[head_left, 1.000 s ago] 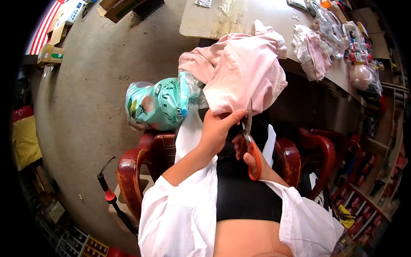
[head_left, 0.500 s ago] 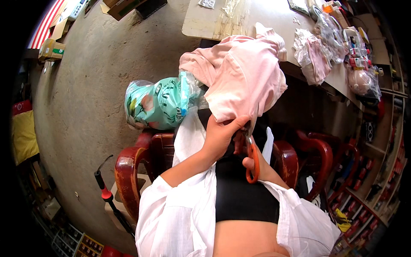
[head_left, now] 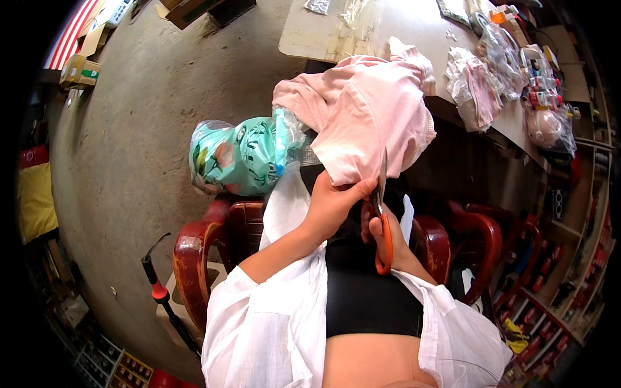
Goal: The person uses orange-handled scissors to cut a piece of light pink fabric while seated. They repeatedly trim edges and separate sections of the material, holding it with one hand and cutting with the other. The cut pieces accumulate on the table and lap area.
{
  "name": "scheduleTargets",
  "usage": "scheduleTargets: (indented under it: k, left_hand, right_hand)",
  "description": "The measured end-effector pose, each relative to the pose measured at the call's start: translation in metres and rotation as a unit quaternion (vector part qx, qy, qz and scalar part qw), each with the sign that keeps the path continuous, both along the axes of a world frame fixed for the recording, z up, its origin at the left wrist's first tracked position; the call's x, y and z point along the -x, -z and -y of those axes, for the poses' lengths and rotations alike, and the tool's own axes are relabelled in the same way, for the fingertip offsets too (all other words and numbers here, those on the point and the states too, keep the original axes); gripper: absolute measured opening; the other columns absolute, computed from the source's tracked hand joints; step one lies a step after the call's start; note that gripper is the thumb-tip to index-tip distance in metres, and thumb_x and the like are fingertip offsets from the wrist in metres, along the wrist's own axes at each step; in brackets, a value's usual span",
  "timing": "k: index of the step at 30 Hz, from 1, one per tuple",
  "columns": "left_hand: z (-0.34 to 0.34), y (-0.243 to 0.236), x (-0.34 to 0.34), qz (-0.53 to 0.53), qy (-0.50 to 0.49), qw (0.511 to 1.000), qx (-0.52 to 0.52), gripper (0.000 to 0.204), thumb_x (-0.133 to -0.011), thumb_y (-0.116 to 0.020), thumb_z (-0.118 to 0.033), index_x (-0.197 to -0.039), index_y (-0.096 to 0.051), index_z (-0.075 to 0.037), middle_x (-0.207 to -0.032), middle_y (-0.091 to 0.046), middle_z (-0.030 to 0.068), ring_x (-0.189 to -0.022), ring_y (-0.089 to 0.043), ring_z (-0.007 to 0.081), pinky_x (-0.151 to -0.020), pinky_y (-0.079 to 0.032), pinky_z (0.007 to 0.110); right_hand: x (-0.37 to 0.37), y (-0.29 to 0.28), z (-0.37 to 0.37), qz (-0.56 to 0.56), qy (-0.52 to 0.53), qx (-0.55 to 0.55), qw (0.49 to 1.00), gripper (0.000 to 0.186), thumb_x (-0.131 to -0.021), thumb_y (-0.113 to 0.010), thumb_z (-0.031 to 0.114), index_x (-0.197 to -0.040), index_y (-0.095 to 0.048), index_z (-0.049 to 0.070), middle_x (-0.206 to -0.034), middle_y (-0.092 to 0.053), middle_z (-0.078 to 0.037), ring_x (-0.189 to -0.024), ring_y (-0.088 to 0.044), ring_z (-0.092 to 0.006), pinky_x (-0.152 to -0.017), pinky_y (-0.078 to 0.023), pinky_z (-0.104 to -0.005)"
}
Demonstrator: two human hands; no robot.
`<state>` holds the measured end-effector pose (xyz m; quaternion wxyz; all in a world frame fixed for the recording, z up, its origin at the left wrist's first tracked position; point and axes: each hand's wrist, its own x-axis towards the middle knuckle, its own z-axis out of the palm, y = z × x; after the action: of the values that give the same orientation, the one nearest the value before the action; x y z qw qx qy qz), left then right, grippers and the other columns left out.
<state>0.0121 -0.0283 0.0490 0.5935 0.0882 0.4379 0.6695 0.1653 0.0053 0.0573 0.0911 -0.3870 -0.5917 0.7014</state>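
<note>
A pale pink cloth garment (head_left: 362, 116) lies bunched over my lap and against the table edge. My left hand (head_left: 331, 205) pinches its near edge between thumb and fingers. Orange-handled scissors (head_left: 385, 249) are in my right hand (head_left: 396, 244), just right of the left thumb. Their metal blades point away from me and lie against the front of the cloth; they look nearly closed together. Some right-hand fingers are hidden behind the handles. Left of the garment sits a green, flower-printed plastic bag (head_left: 236, 155), bulging and partly clear.
A pale table (head_left: 375, 39) stands ahead, with crumpled pink-and-white cloth (head_left: 475, 90) and clear plastic bags on its right. Dark red chair arms (head_left: 194, 255) flank me. A black-and-red rod (head_left: 160, 292) leans at left. Shelves (head_left: 569, 258) run along the right.
The scissors' blades now show in full over the cloth, where before they were mostly hidden at its edge. My right fingers have shifted around the handles. My left hand keeps its pinch.
</note>
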Motion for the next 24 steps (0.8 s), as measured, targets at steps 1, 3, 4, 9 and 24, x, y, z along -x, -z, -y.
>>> scheduleTargets:
  k: [1,3,4,9,24]
  left_hand:
    - [0.000,0.002,0.000,0.016,0.003,1.000,-0.002,0.020,-0.082,-0.069,-0.008,-0.098,-0.059,0.001,-0.084,-0.063,0.0040,-0.074,-0.059,0.0108,-0.067,-0.047,0.025]
    - [0.000,0.005,-0.002,0.037,-0.009,0.999,0.006,0.020,-0.081,-0.070,-0.008,-0.097,-0.060,0.001,-0.084,-0.063,0.0036,-0.074,-0.059,0.0108,-0.067,-0.047,0.025]
    - [-0.001,0.007,-0.003,0.048,-0.016,0.999,0.009,0.020,-0.081,-0.070,-0.008,-0.096,-0.060,0.000,-0.084,-0.063,0.0034,-0.073,-0.059,0.0107,-0.067,-0.047,0.025]
    - [0.000,0.018,-0.006,0.077,-0.016,0.997,0.026,0.018,-0.080,-0.071,-0.008,-0.093,-0.061,-0.001,-0.083,-0.063,0.0025,-0.071,-0.056,0.0103,-0.067,-0.045,0.024]
    - [-0.002,0.015,-0.003,0.077,0.022,0.997,0.023,0.016,-0.083,-0.069,-0.011,-0.094,-0.060,-0.003,-0.080,-0.062,0.0028,-0.068,-0.056,0.0111,-0.060,-0.044,0.025]
  right_hand:
    - [0.002,-0.004,0.000,0.013,0.010,0.013,1.000,0.070,-0.084,-0.048,0.066,-0.103,-0.047,-0.001,-0.075,-0.047,-0.004,-0.064,-0.050,-0.0121,-0.057,-0.043,-0.0249]
    - [-0.001,0.002,0.003,0.011,0.012,0.011,1.000,0.065,-0.086,-0.047,0.063,-0.097,-0.049,-0.001,-0.070,-0.047,-0.003,-0.056,-0.050,-0.0108,-0.049,-0.041,-0.0235]
    - [-0.003,0.004,0.004,0.009,0.012,0.008,1.000,0.062,-0.087,-0.047,0.062,-0.093,-0.050,0.000,-0.067,-0.047,-0.003,-0.052,-0.050,-0.0101,-0.045,-0.040,-0.0228]
    - [-0.005,0.005,0.006,0.038,0.022,0.016,0.999,0.053,-0.091,-0.047,0.055,-0.082,-0.048,0.002,-0.058,-0.046,-0.002,-0.046,-0.049,-0.0093,-0.041,-0.038,-0.0231]
    - [0.000,0.009,0.001,-0.024,0.048,0.013,0.998,0.057,-0.089,-0.047,0.060,-0.100,-0.048,0.004,-0.081,-0.050,-0.003,-0.068,-0.049,-0.0096,-0.059,-0.042,-0.0226]
